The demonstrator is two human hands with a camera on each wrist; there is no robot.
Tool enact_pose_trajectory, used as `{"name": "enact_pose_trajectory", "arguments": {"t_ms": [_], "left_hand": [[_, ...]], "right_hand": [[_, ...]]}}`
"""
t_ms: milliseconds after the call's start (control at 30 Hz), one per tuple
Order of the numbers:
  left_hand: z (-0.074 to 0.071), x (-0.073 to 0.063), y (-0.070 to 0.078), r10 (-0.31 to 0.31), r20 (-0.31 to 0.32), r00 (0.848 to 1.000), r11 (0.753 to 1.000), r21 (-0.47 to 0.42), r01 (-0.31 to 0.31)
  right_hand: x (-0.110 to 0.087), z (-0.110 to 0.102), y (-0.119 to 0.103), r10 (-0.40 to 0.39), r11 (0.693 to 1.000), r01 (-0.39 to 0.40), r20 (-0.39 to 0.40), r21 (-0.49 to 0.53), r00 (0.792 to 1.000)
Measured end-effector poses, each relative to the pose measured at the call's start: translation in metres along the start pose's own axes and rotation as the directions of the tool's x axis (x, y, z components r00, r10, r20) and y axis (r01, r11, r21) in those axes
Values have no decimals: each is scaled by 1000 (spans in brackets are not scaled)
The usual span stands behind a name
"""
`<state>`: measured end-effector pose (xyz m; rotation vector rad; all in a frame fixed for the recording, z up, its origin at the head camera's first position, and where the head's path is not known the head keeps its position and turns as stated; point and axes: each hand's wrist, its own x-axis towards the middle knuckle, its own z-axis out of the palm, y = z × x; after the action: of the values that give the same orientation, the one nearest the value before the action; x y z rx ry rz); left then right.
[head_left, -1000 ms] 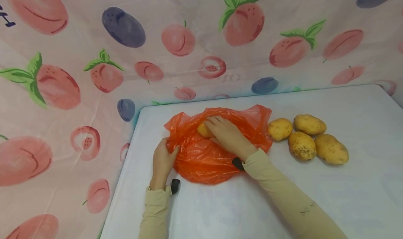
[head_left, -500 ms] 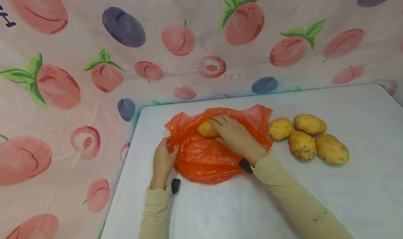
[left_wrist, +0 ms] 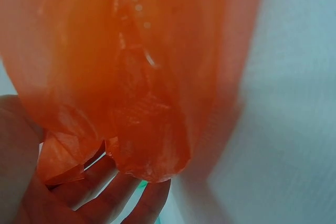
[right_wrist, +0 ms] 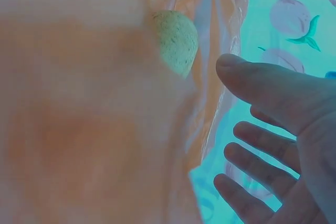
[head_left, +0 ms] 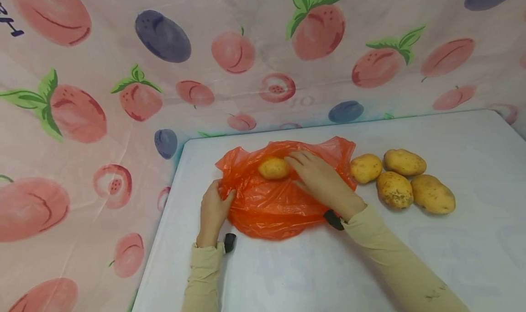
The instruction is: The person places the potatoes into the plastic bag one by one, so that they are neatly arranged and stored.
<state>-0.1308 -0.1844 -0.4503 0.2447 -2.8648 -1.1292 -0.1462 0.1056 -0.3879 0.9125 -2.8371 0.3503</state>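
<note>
A thin orange-red plastic bag (head_left: 271, 220) lies spread on the white table in the head view. One yellow potato (head_left: 274, 168) rests in its mouth, uncovered on top. My left hand (head_left: 213, 211) grips the bag's left edge; in the left wrist view the crumpled film passes between the thumb and the fingers (left_wrist: 149, 203). Just right of the potato, my right hand (head_left: 322, 179) hovers over the bag with fingers extended. From the right wrist, the potato (right_wrist: 177, 40) shows beyond the thumb, apart from the spread hand, partly behind blurred film.
Several loose potatoes (head_left: 394, 191) sit in a cluster on the table (head_left: 287, 275), to the right of the bag. A fruit-patterned curtain (head_left: 255, 19) rises behind the table and along its left side. Dark wrist-worn pieces (head_left: 333, 220) show at both cuffs.
The right hand has drawn back to the right off the potato, leaving it in the bag and now fully visible. The left hand keeps its hold on the bag's edge.
</note>
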Motion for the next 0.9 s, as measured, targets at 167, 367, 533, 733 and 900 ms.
{"name": "enact_pose_trajectory", "arguments": {"t_ms": [167,367,533,733,900], "left_hand": [[1,0,0,-17,12,1000,1000,-9,17],[1,0,0,-8,6,1000,1000,-14,9],[0,-1,-1,22,-12,1000,1000,14,-21],[-1,-1,0,16,-4,1000,1000,3,-16],[-2,-2,1,13,-2,1000,1000,-12,-13]], "right_hand": [[-9,-3,5,22,1000,-22,-4,-1,1000],[-18,-6,10,40,999,-40,-9,-6,999],[-24,-7,15,40,999,-41,-37,-13,999],[-32,-8,22,58,998,-58,-33,-7,998],[-37,-10,28,49,999,-50,-42,-15,998]]}}
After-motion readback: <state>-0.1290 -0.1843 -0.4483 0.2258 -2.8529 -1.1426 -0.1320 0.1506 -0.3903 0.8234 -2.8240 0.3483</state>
